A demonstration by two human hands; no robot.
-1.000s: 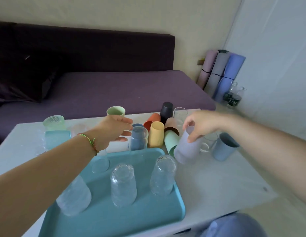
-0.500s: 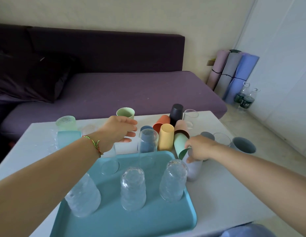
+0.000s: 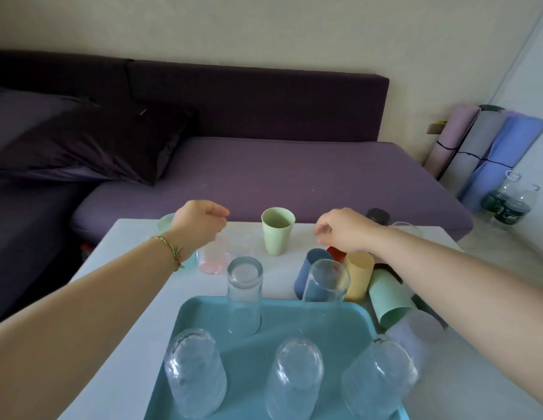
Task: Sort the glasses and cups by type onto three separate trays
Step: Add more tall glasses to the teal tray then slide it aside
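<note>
Clear glasses [image 3: 294, 380] sit rim-down on the teal tray [image 3: 297, 324], grouped by type I'd guess. The plastic cups [image 3: 358, 275] lie heaped just beside its far right corner. Left hand [image 3: 200, 222] and right hand [image 3: 343, 230] hover loosely curled and empty, either side of the upright green cup [image 3: 277, 231].

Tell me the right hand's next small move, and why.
Probably shift the right hand left to the upright green cup and grip it. That hand is empty, the cup stands alone within easy reach, and the tray holds only clear glasses, so cups seem to come next.
</note>
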